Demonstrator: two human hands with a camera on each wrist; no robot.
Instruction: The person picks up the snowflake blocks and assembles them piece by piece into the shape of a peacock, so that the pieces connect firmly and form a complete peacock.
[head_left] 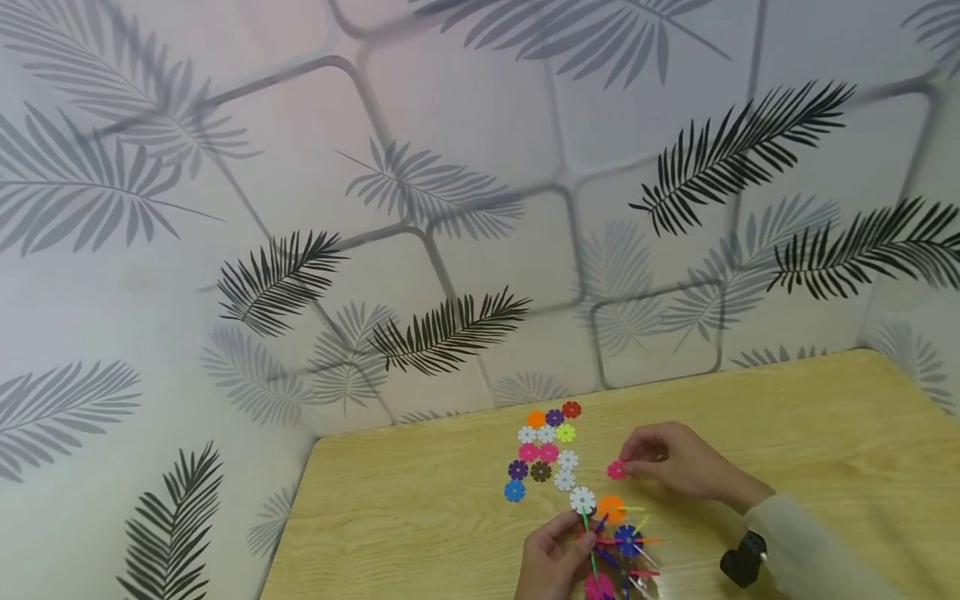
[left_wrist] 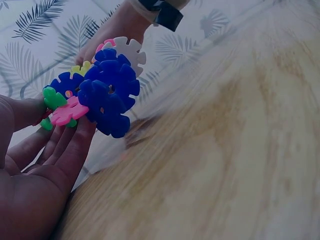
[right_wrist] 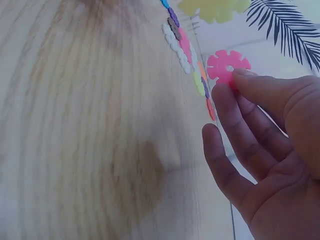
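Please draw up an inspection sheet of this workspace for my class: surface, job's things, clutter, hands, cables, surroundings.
Surface: light wood-grain tabletop.
Job's things: multicoloured notched-disc assembly, held; single pink notched disc, apart from it; loose notched discs lying flat in a group.
Clutter: nothing seen besides those discs.
Hands: left hand holds the assembly; right hand pinches the pink disc.
Cables: nothing seen.
Surroundings: leaf-patterned wall behind the table; black device at the right wrist.
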